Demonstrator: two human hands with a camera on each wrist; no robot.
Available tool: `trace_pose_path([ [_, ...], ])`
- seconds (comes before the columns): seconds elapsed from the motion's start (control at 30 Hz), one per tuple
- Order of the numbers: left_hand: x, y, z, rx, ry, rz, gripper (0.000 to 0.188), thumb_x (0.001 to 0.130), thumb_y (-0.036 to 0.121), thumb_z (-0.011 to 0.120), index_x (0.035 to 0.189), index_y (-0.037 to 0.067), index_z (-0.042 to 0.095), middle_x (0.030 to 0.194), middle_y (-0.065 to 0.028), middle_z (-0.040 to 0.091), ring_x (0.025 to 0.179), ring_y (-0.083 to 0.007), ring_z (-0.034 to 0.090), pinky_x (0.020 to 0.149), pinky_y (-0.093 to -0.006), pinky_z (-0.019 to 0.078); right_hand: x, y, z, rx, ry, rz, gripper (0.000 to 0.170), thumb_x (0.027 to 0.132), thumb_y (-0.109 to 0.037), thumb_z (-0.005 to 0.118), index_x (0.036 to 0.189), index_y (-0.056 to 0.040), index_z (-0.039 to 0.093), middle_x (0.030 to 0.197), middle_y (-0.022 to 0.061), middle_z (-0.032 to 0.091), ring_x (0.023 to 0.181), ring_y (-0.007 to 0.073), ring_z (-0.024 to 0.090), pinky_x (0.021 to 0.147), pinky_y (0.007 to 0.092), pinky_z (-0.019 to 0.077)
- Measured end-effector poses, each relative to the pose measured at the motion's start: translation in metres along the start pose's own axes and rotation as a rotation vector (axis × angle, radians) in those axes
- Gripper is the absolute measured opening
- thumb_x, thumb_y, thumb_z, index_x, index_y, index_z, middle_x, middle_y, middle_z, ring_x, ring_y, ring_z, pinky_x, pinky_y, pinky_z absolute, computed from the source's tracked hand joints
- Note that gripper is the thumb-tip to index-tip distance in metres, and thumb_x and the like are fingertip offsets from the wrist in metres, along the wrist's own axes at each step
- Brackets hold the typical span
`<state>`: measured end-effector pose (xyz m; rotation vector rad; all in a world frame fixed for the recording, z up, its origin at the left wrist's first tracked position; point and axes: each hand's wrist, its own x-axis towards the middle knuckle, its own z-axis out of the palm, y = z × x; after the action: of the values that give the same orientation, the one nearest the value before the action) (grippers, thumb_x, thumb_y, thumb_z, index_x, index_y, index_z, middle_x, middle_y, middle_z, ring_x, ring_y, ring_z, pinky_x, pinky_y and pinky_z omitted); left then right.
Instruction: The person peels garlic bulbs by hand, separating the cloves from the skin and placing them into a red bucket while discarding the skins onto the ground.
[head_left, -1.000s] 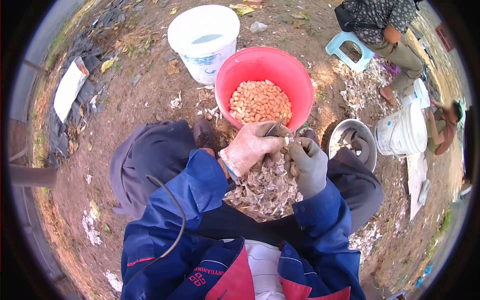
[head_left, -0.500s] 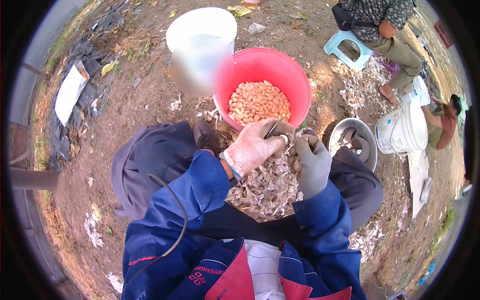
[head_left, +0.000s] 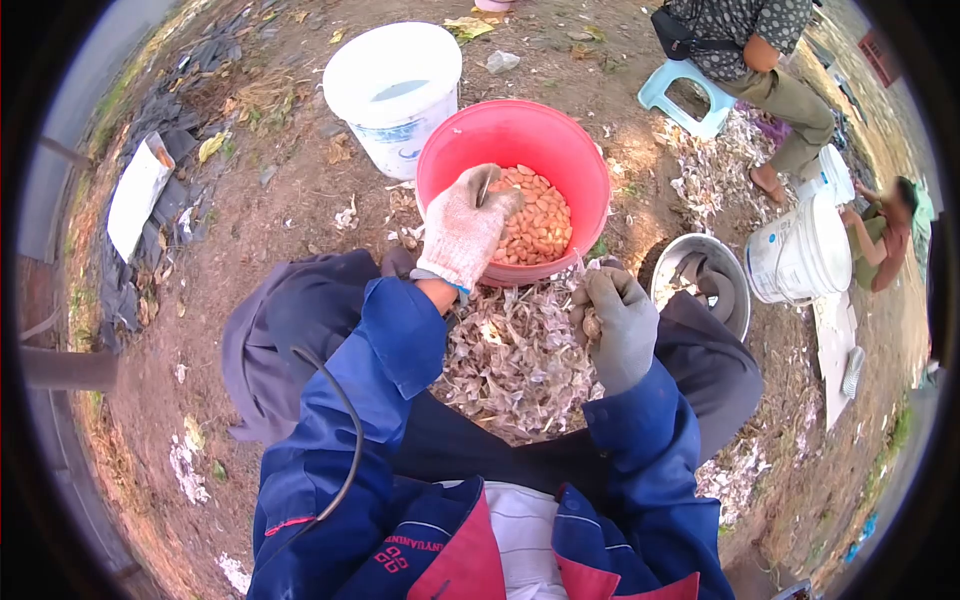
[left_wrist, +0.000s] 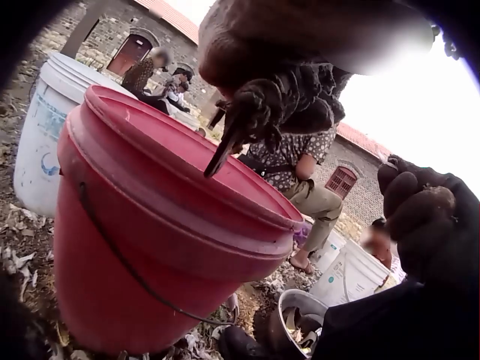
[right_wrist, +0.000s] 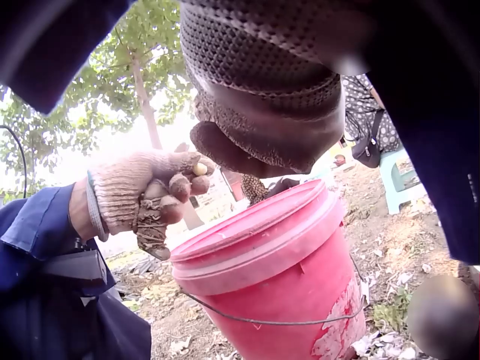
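Note:
My left hand [head_left: 466,225], in a pinkish-white glove, is raised over the near left rim of the red bucket [head_left: 440,130]. It grips a small knife [left_wrist: 229,146], whose dark blade points down in the left wrist view. A pale garlic clove [right_wrist: 199,169] shows at its fingertips in the right wrist view. Peeled garlic cloves [head_left: 535,225] cover the bucket's bottom. My right hand [head_left: 622,325], in a grey glove, holds a garlic bulb [head_left: 592,326] in curled fingers, partly hidden by them. Below both hands lies a heap of garlic skins [head_left: 510,365] between the legs.
A white bucket [head_left: 405,140] stands behind the red one. On the right are a metal basin [head_left: 742,325] with dark curved pieces in it, another white bucket [head_left: 800,255] and a light blue stool [head_left: 655,95]. Two people sit at the right. Skins litter the ground.
My left hand has left the bulb and moved up and forward over the red bucket, with the knife still in it. The right hand stays near its place with the bulb.

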<state>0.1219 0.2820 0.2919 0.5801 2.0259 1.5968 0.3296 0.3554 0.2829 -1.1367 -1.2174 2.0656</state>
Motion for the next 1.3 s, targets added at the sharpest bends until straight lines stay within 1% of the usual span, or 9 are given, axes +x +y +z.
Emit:
trace_pose_path([
  [0.1, -0.003, -0.009, -0.001, 0.139, -0.039, 0.069, 0.047, 0.093, 0.022, 0.075, 0.133, -0.002, 0.065, 0.109, -0.0167, 0.076, 0.077, -0.0130, 0.069, 0.072, -0.0324, 0.0571, 0.003, 0.005, -0.001, -0.002, 0.007, -0.016, 0.029, 0.103, -0.026, 0.066, 0.105, 0.0030, 0.065, 0.083, 0.0073, 0.069, 0.057, 0.0094, 0.058, 0.049, 0.0241, 0.0467],
  [0.27, -0.047, 0.023, 0.013, 0.041, -0.641, -0.098, 0.034, 0.091, 0.019, 0.073, 0.121, 0.001, 0.071, 0.090, -0.0089, 0.075, 0.077, -0.0148, 0.069, 0.073, -0.0307, 0.0562, -0.001, 0.003, 0.001, -0.187, -0.081, -0.004, 0.027, 0.104, -0.021, 0.062, 0.105, 0.0057, 0.066, 0.082, 0.0100, 0.070, 0.057, 0.0100, 0.059, 0.048, 0.0240, 0.0461],
  [0.6, -0.046, 0.002, 0.004, 0.070, -0.363, 0.004, 0.017, 0.093, 0.015, 0.071, 0.103, 0.001, 0.072, 0.075, -0.0013, 0.066, 0.063, -0.0085, 0.062, 0.055, -0.0276, 0.0498, 0.018, 0.020, -0.006, -0.095, 0.006, 0.016, 0.037, 0.105, -0.028, 0.065, 0.119, 0.0070, 0.062, 0.088, 0.0109, 0.070, 0.062, 0.0135, 0.063, 0.052, 0.0269, 0.0501],
  [0.73, -0.064, -0.005, 0.012, 0.155, -0.463, 0.184, 0.031, 0.089, 0.023, 0.078, 0.111, 0.002, 0.073, 0.091, -0.0093, 0.072, 0.085, -0.0160, 0.070, 0.079, -0.0336, 0.0569, 0.022, 0.029, -0.004, -0.148, 0.095, -0.071, 0.039, 0.104, -0.029, 0.064, 0.116, 0.0074, 0.068, 0.089, 0.0079, 0.072, 0.065, 0.0081, 0.060, 0.058, 0.0238, 0.0484],
  [0.77, -0.072, -0.005, 0.015, 0.118, -0.530, 0.066, 0.039, 0.087, 0.026, 0.080, 0.116, 0.001, 0.072, 0.101, -0.0136, 0.074, 0.098, -0.0196, 0.072, 0.090, -0.0365, 0.0557, 0.020, 0.028, -0.003, -0.150, 0.094, -0.071, 0.039, 0.104, -0.029, 0.064, 0.116, 0.0074, 0.068, 0.089, 0.0079, 0.072, 0.065, 0.0081, 0.060, 0.058, 0.0238, 0.0484],
  [0.9, -0.079, -0.036, 0.028, 0.253, -0.442, 0.259, 0.041, 0.088, 0.023, 0.080, 0.122, 0.002, 0.071, 0.101, -0.0123, 0.075, 0.093, -0.0168, 0.070, 0.087, -0.0347, 0.0557, 0.020, 0.032, -0.004, -0.219, 0.051, -0.119, 0.042, 0.105, -0.031, 0.065, 0.123, 0.0071, 0.066, 0.093, 0.0078, 0.073, 0.071, 0.0092, 0.063, 0.060, 0.0241, 0.0503],
  [1.0, -0.070, -0.034, 0.023, 0.075, -0.433, 0.144, 0.036, 0.088, 0.026, 0.079, 0.114, 0.002, 0.073, 0.092, -0.0143, 0.075, 0.089, -0.0239, 0.074, 0.082, -0.0375, 0.0563, 0.021, 0.031, -0.002, -0.010, -0.038, -0.091, 0.044, 0.105, -0.031, 0.064, 0.128, 0.0067, 0.064, 0.096, 0.0078, 0.073, 0.077, 0.0112, 0.067, 0.063, 0.0244, 0.0530],
  [1.13, -0.067, -0.018, 0.011, -0.127, -0.498, -0.182, 0.031, 0.092, 0.018, 0.075, 0.119, 0.002, 0.072, 0.091, -0.0055, 0.071, 0.081, -0.0108, 0.065, 0.077, -0.0309, 0.0542, 0.011, 0.015, 0.007, -0.028, -0.014, -0.011, 0.043, 0.105, -0.030, 0.064, 0.128, 0.0071, 0.064, 0.099, 0.0085, 0.074, 0.084, 0.0136, 0.071, 0.070, 0.0267, 0.0579],
  [1.3, -0.061, -0.029, 0.011, 0.203, -0.348, 0.201, 0.028, 0.093, 0.019, 0.072, 0.115, 0.003, 0.072, 0.088, -0.0067, 0.071, 0.080, -0.0132, 0.068, 0.076, -0.0329, 0.0558, 0.005, 0.005, 0.006, -0.322, -0.097, -0.008, 0.041, 0.102, -0.025, 0.067, 0.126, 0.0076, 0.064, 0.099, 0.0098, 0.074, 0.085, 0.0146, 0.072, 0.074, 0.0298, 0.0606],
])
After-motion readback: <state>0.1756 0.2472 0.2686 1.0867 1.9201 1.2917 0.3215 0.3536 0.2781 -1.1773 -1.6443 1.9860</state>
